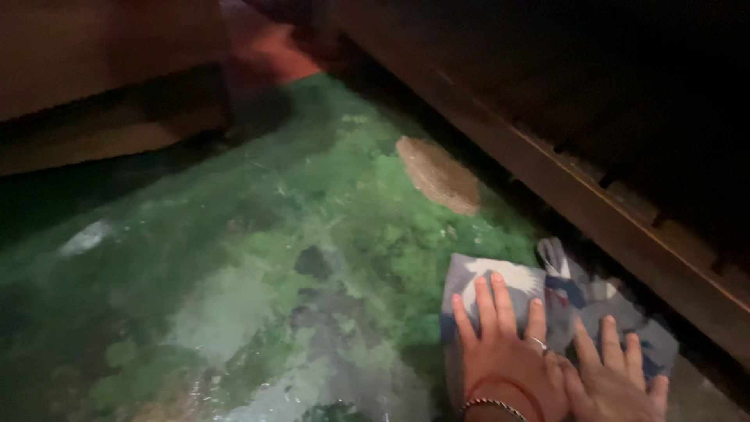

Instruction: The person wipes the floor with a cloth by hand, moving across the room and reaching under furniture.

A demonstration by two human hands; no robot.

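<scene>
I see both of my hands pressed flat, fingers spread, on a blue and white patterned cloth (562,301) at the lower right. My left hand (504,352), with a ring and wrist bands, lies beside my right hand (617,375), the two touching. The cloth lies on a worn green painted floor (273,258), close to a dark wooden furniture edge (594,203). A brown bare patch (437,173) shows farther up the floor.

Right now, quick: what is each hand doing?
Left hand: open, fingers spread, pressing flat on the patterned cloth.
Right hand: open, palm down on the same cloth, beside the left.
</scene>
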